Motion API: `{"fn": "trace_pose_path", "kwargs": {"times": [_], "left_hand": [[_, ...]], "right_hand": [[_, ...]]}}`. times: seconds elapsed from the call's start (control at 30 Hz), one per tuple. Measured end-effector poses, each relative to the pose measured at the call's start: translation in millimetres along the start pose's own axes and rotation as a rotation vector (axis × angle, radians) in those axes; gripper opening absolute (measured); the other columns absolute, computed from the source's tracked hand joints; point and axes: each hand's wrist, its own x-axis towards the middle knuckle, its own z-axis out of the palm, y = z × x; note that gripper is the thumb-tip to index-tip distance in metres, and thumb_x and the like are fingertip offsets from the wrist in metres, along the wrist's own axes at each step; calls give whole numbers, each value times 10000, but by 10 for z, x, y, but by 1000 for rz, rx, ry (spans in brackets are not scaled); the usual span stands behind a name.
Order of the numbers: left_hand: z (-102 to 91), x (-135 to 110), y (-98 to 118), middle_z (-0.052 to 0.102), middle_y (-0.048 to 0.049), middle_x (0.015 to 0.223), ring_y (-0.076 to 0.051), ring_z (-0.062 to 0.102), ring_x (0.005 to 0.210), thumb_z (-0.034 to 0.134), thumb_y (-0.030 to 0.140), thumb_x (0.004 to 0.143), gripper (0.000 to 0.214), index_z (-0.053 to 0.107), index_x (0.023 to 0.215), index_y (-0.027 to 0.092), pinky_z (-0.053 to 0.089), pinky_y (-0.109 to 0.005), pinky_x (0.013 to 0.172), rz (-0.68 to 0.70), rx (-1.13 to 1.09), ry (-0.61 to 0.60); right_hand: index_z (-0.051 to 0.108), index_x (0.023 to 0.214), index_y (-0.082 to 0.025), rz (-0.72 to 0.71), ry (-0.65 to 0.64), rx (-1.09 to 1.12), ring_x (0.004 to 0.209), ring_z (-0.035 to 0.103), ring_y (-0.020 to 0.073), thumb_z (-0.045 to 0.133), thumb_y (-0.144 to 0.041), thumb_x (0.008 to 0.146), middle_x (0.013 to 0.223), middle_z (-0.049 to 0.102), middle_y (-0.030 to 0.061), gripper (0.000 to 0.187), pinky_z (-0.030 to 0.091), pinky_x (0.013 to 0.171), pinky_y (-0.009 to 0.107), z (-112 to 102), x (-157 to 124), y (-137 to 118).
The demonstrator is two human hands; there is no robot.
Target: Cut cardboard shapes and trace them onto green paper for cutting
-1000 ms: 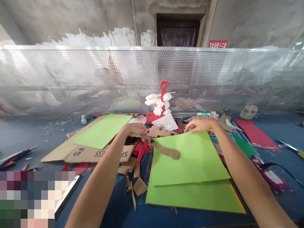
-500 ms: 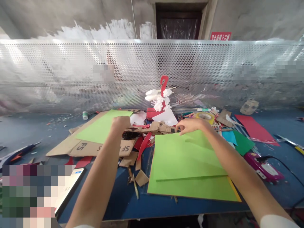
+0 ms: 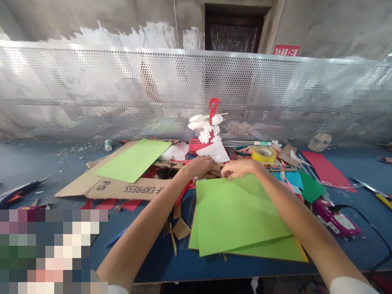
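My right hand [image 3: 240, 168] is closed at the far edge of a light green paper sheet [image 3: 235, 216], pinching it. That sheet lies slightly askew over another green sheet [image 3: 272, 251], whose near edge and right corner show. My left hand [image 3: 201, 165] is just left of the right hand, palm down with its fingers stretched out, above cardboard scraps beyond the sheet's far edge. Its fingertips are partly hidden. A separate green sheet [image 3: 134, 160] rests on a flattened cardboard piece [image 3: 107, 188] to the left.
A red and white figure [image 3: 211, 124] stands before a perforated metal screen [image 3: 165, 94]. Yellow tape [image 3: 263, 154], a purple device [image 3: 337, 218] with a black cable, and red paper [image 3: 327, 169] are to the right. A pencil-like stick [image 3: 173, 240] lies near the front.
My left hand has moved right, from beside the left green sheet to near my right hand. The top green sheet has slid toward me and turned slightly.
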Motion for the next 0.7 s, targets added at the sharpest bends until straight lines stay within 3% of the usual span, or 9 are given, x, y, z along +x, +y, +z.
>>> {"fn": "trace_pose_path", "kwargs": {"times": [0.13,0.3,0.43,0.6,0.7], "left_hand": [[-140,-33,10,666,-138,1224,-293,649,1137,661,221,898,302,608,1194,189,481,-402,1002,-40,72,74],[-475,-96,62,648,-163,1282,-303,623,1212,504,193,999,310,506,1308,170,450,-412,1033,-186,13,326],[-682,-108,125,670,-145,1232,-314,654,1137,551,320,1014,327,500,1309,191,455,-431,999,-285,-37,513],[-990,-181,240,687,-132,1214,-300,658,1084,599,363,989,332,531,1281,220,436,-453,999,-306,-79,786],[-1235,-292,259,709,-108,1086,-277,660,953,676,373,928,285,577,1151,226,455,-436,915,-376,-193,817]], "right_hand": [[745,1013,-187,-59,19,23,870,693,188,613,-67,858,988,773,45,236,471,724,264,-19,-31,-51],[762,1122,-211,-134,145,-61,1024,712,229,544,-63,912,1175,778,81,337,487,853,308,-32,-24,-243],[736,1199,-240,-105,210,-116,1119,695,239,521,-31,896,1243,760,75,426,478,901,307,43,83,-350],[714,1194,-213,-2,321,-11,1028,701,240,503,-141,967,1218,759,92,319,478,835,295,111,156,-190],[728,1099,-199,43,363,103,975,689,222,524,-171,955,1124,772,74,251,472,825,280,64,103,-19]]}}
